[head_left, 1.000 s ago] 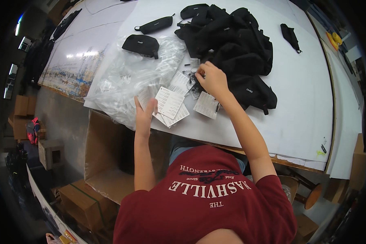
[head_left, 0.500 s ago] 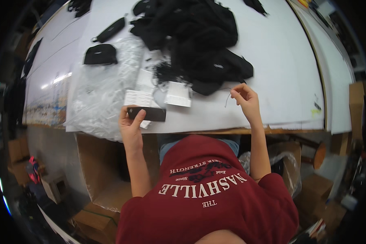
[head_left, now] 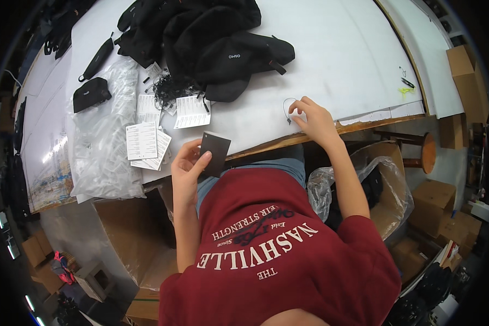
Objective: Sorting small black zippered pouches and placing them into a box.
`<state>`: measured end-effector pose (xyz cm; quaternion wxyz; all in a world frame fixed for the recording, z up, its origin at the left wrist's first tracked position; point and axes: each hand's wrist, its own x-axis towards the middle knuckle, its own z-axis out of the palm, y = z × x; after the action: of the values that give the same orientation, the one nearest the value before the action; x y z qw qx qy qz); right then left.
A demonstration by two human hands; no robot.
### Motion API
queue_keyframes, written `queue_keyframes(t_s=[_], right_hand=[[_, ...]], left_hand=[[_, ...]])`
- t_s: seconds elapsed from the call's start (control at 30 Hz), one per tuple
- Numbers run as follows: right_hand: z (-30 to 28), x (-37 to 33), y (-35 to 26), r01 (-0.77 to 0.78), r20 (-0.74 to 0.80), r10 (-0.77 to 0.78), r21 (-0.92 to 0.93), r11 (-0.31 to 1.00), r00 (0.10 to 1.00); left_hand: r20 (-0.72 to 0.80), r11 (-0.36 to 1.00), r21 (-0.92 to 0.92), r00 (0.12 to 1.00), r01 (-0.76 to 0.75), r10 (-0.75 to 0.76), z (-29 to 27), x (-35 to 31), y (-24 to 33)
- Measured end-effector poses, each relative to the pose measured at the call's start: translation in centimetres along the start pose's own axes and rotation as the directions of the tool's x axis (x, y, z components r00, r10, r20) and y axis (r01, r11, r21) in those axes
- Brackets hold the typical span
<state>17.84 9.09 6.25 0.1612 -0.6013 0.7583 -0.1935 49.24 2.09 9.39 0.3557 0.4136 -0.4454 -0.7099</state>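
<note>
By the front of the desk, the left hand pinches a black card by its side, probably leaving its face visible; the right hand pinches a thin string, likely held apart against tangling.

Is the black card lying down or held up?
Held up: the left hand pinches the black card, thumb on its front.

Upper wear: we have a dark-red, short-sleeved cloth shirt
Markings: white block lettering, dark script
Lower wear: our pale-blue trousers
</note>
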Motion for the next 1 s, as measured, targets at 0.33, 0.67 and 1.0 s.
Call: queue_keyframes(t_s=[0.33,0.67,1.0], right_hand=[[-0.8,1.9,1.7,0.458,0.255,-0.401,-0.227,0.859,0.880],[-1.1,-1.0,-10.2,-0.054,0.100,-0.089,0.906,0.421,0.991],[1.0,-0.6,-13.8,0.109,-0.131,-0.026,0.682,0.723,0.991]], left_hand=[[0.084,1.000,-0.013,0.996,-0.021,0.022,1.8,-0.6,-0.3],[0.092,0.945,0.292,0.988,-0.145,0.123,4.5,-0.6,0.6],[0.058,0.878,0.430,0.977,-0.211,0.206,4.2,-0.6,1.1]])
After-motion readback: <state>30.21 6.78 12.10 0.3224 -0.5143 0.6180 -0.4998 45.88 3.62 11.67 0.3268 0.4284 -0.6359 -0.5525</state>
